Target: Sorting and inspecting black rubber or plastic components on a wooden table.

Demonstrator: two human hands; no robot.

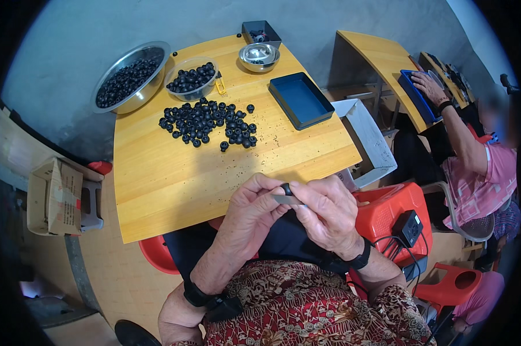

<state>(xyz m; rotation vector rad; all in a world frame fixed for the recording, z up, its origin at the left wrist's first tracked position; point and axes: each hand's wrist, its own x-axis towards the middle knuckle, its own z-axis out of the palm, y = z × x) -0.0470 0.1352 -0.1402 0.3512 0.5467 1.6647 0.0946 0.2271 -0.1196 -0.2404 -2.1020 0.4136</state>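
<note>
Just off the table's front edge, my two hands meet around a small round black rubber-like part (286, 188). My left hand (250, 210) pinches this part between thumb and forefinger. A flat grey metal blade (288, 199) lies against its near side, gripped in the closed fingers of my right hand (328, 210). Whether the blade has a handle is hidden by the fingers. Beyond my hands, a loose heap of similar black knobbed parts (206, 120) lies on the wooden table (162, 190), with dark crumbs scattered around.
A metal basin (162, 66) and a clear tub (190, 97), both with black parts, stand far left, beside a yellow cutter (220, 84). Farther right are a steel bowl (259, 68), a dark box (275, 32) and a tray (302, 124). A co-worker sits right, near a red stool (387, 216).
</note>
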